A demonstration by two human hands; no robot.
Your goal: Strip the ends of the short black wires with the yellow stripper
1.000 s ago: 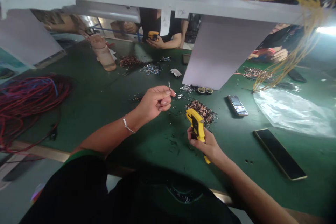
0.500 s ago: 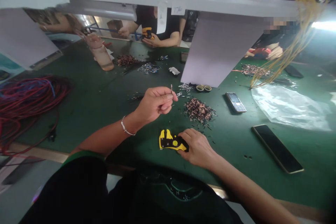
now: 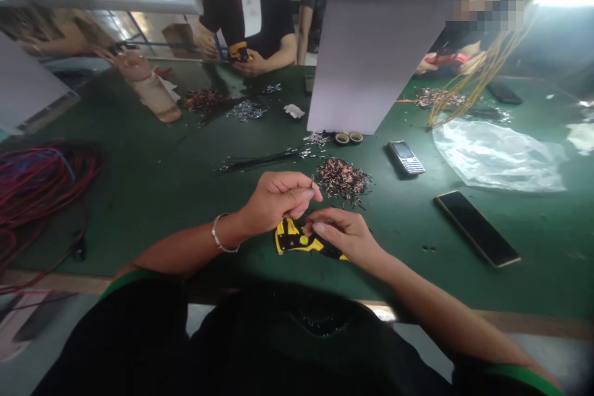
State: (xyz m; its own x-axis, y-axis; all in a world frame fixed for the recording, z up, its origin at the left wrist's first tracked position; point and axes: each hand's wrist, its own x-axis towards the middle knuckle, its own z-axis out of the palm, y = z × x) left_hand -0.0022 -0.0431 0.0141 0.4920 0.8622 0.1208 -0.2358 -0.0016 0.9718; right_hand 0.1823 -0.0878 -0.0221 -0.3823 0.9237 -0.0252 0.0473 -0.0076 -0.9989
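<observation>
My left hand is closed in a pinch on a short, thin dark wire piece that sticks up between thumb and forefinger. My right hand sits just below and to the right, its thumb and fingertips drawn together; whatever they may hold is too small to make out. Under it lies a yellow and black wire stripper on the green table, its handles partly covered by the hand. A heap of short dark and copper-coloured wire pieces lies just beyond both hands.
Thin black wires lie beyond my left hand. To the right are a keypad phone, a smartphone and a plastic bag. Red cables coil at left, near a bottle. A panel stands ahead; co-workers sit opposite.
My right hand has let go of the wire stripper and risen toward my left hand, fingers now drawn together. My left hand still pinches the wire piece, now nearer the right hand. The view has shifted.
</observation>
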